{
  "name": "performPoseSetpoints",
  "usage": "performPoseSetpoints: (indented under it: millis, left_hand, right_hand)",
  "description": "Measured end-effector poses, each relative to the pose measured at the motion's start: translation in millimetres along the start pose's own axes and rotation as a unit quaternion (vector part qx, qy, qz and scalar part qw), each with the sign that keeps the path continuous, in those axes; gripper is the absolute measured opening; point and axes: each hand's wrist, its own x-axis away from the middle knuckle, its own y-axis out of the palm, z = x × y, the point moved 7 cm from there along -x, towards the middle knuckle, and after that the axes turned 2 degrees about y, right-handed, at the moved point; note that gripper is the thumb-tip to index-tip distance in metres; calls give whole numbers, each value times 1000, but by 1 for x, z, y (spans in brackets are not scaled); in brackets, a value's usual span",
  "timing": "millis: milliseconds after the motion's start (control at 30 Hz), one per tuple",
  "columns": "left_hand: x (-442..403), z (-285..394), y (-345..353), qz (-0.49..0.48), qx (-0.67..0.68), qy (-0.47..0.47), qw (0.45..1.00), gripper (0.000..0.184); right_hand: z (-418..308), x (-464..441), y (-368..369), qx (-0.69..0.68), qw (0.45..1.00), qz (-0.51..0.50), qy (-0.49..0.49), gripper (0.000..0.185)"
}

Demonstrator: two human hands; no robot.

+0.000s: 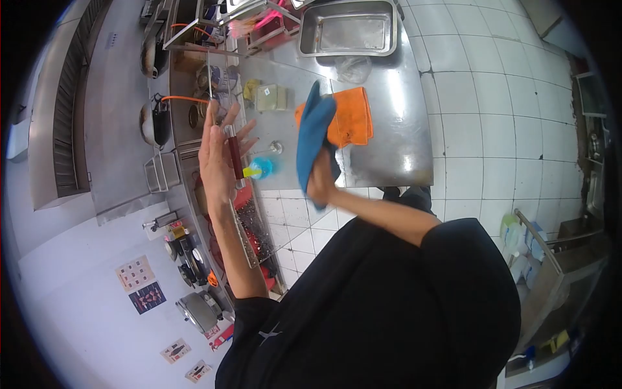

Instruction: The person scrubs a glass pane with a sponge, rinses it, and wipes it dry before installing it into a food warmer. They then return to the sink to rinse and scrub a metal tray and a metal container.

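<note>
My left hand (217,159) is at a thin, clear-looking panel (249,227) seen nearly edge-on, with speckles over its near part. Beside the palm runs a dark red strip (234,154). The fingers are spread along the panel and appear to grip it; the exact grip is partly hidden. A folded blue cloth (313,126) is in my right hand (320,178), slightly blurred, its fingers mostly covered. Past the cloth an orange cloth (352,117) lies on the steel table. A bottle with blue liquid (262,168) is right of my left hand.
A steel pan (348,29) stands at the far end of the steel table (405,136), near a crumpled plastic bag (354,69). A pale yellow block-shaped package (271,97) lies on the table. Woks (154,123) line the left; white floor tiles (479,129) stretch right.
</note>
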Motion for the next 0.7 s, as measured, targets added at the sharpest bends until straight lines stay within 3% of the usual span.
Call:
performPoseSetpoints:
  millis: [33, 100, 167, 233, 267, 333, 367, 500, 533, 567, 633, 700]
  left_hand:
    - [2, -1, -1, -1, 0, -6, 1000, 57]
    - [0, 0, -5, 9, -24, 3, 1000, 64]
    - [1, -3, -8, 10, -33, 6, 999, 61]
    - [1, -2, -7, 9, -22, 13, 1000, 59]
    - [-2, -4, -9, 8, -23, 14, 1000, 59]
    - [-4, -9, -12, -10, -15, 33, 999, 56]
    - [-1, -10, -12, -5, -15, 27, 1000, 56]
    - [-2, -5, -13, -1, -48, 24, 999, 57]
    - [-2, -5, -13, -3, -43, 25, 999, 57]
    - [-3, -4, -13, -1, -42, 29, 999, 57]
    - [-3, -6, -12, -4, -40, 32, 999, 57]
    - [-4, -5, -10, -1, -41, 35, 999, 57]
  right_hand:
    - [-26, 24, 3, 5, 999, -32, 21, 54]
    - [-55, 56, 16, 94, 964, -236, -71, 61]
    - [-46, 41, 30, 20, 961, -263, -81, 56]
    - [-11, -1, 53, -4, 930, -352, 105, 46]
    - [-24, -48, 45, 10, 974, -225, 22, 40]
    - [-20, -116, 37, 110, 989, -19, -98, 38]
    - [4, -141, 35, 99, 991, 27, -87, 38]
    - [110, -151, -2, 97, 993, 63, 6, 41]
    - [139, -131, -17, 90, 988, 10, 128, 47]
    - [145, -115, -25, 89, 988, 9, 124, 47]
    - [129, -82, -30, 103, 994, 9, -23, 50]
    - [114, -43, -22, 103, 995, -11, -10, 51]
